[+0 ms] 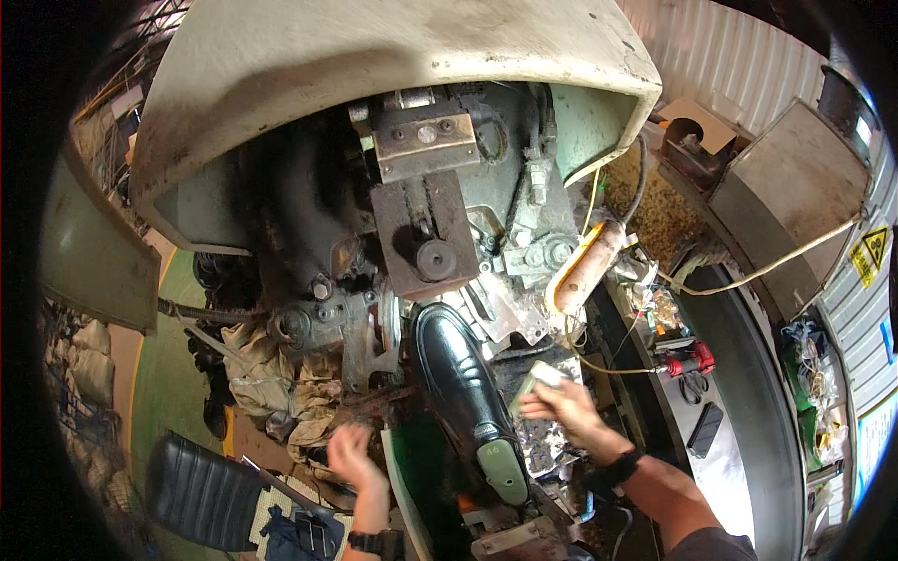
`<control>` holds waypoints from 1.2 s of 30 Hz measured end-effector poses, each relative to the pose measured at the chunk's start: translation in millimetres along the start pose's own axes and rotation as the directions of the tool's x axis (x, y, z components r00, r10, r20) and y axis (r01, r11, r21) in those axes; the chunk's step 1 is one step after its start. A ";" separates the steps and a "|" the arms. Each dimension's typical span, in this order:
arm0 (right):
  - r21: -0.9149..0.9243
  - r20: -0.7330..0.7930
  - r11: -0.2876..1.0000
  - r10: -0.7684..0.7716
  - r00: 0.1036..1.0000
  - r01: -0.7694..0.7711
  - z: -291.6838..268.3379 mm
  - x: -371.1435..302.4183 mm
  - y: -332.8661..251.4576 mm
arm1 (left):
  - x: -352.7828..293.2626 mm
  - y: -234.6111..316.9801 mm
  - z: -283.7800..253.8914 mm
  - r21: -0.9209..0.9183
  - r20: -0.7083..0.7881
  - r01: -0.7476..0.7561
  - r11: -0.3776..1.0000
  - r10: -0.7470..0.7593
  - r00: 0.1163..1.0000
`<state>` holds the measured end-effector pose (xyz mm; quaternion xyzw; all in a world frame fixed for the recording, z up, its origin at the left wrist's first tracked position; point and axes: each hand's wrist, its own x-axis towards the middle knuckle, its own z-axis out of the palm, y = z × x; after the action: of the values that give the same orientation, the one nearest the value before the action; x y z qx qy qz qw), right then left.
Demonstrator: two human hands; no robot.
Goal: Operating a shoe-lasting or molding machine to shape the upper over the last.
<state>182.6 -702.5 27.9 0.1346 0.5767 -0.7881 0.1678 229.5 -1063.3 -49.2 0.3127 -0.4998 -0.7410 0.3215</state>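
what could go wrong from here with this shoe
The right hand could get pinched if the machine's dark metal block moved, since it is close below it. The pale piece it grips might scuff the glossy black shoe alongside if it slipped. The lit lamp nearby could perhaps be knocked.

Left grip (351,456) curls loosely while right grip (564,409) pinches.

The shoe (451,360) is black, the last (502,472) pale green, the hood (402,42) cream.
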 end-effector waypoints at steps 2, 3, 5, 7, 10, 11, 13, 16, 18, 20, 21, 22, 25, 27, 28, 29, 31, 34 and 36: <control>-0.175 -0.209 0.984 -0.058 0.976 0.021 -64.0 4.3 14.8 | 53.0 -51.0 -95.5 0.120 -0.166 0.094 0.988 -0.073 0.983; -0.208 -0.343 0.978 -0.069 0.937 -0.004 -98.2 6.8 31.1 | 62.7 -78.9 -126.9 0.260 -0.334 0.238 0.936 -0.144 0.931; -0.231 -0.419 0.972 -0.069 0.905 -0.033 -136.9 24.8 71.8 | 80.5 -139.0 -237.4 0.324 -0.476 0.628 0.707 -0.452 0.754; -0.171 -0.250 0.977 0.084 0.965 -0.129 -157.1 39.2 100.4 | 57.1 -172.7 -262.4 0.324 -0.268 0.691 0.646 -0.637 0.722; 0.107 -0.402 0.964 0.265 0.876 -0.242 -134.1 36.7 112.7 | 24.5 -165.0 -167.0 0.397 -0.261 0.816 0.421 -0.800 0.540; 0.105 -0.403 0.964 0.266 0.876 -0.244 -122.5 33.3 108.3 | 17.3 -161.1 -157.4 0.375 -0.304 0.818 0.437 -0.775 0.554; 0.063 -0.470 0.980 0.194 0.861 -0.187 -111.7 24.5 102.7 | 5.9 -158.8 -144.9 0.338 -0.386 0.818 0.466 -0.724 0.572; 0.145 -0.435 0.978 0.197 0.879 -0.148 -141.0 16.8 114.1 | -3.6 -163.1 -127.7 0.314 -0.481 0.808 0.499 -0.650 0.588; 0.159 -0.366 0.967 0.243 0.898 -0.197 -111.8 21.1 94.9 | 25.5 -181.0 -308.1 0.269 -0.378 0.767 0.582 -0.669 0.640; -0.284 -0.349 0.929 0.128 0.928 -0.235 -113.7 22.2 85.0 | 55.2 -180.1 -258.1 0.593 -0.355 0.566 0.573 -0.444 0.822; -0.274 -0.253 0.950 0.081 0.964 -0.152 -92.3 11.8 59.6 | 66.2 -158.1 -270.8 0.690 -0.163 0.221 0.689 -0.150 0.975; -0.257 -0.240 0.964 0.012 0.971 -0.075 -87.7 -8.6 29.6 | 55.4 -141.3 -214.8 0.558 -0.066 -0.018 0.830 0.065 0.996; -0.175 -0.054 0.980 -0.111 0.992 0.100 -17.8 -21.7 -14.6 | 14.9 -14.4 -67.6 0.201 0.209 -0.072 0.977 0.029 0.977; -0.068 0.031 0.996 -0.051 0.998 0.053 21.3 -0.5 1.4 | -25.7 36.5 8.9 0.152 0.470 0.044 0.987 -0.112 0.875; 0.002 0.056 1.000 -0.005 0.998 0.005 37.1 17.1 17.3 | -38.2 47.5 33.0 0.072 0.555 0.186 0.980 -0.194 0.809; 0.159 0.097 0.986 -0.058 0.994 0.042 75.4 15.2 16.0 | -45.5 51.5 44.8 0.043 0.560 0.343 0.938 -0.307 0.770; 0.312 0.180 0.948 -0.120 0.976 0.059 84.4 16.5 19.9 | -70.2 55.4 83.0 -0.009 0.634 0.516 0.857 -0.394 0.665; 0.300 0.114 0.945 -0.170 0.979 0.130 86.8 4.2 18.8 | -89.3 57.1 102.4 -0.083 0.763 0.737 0.670 -0.433 0.480; 0.212 0.060 0.955 -0.222 0.973 0.205 84.9 -0.9 20.9 | -99.2 46.9 108.8 -0.102 0.668 0.617 0.780 -0.406 0.623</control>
<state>190.6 -789.2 35.5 0.0550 0.4964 -0.8616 0.0907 211.1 -940.1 42.2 0.1288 -0.3358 -0.9322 -0.0401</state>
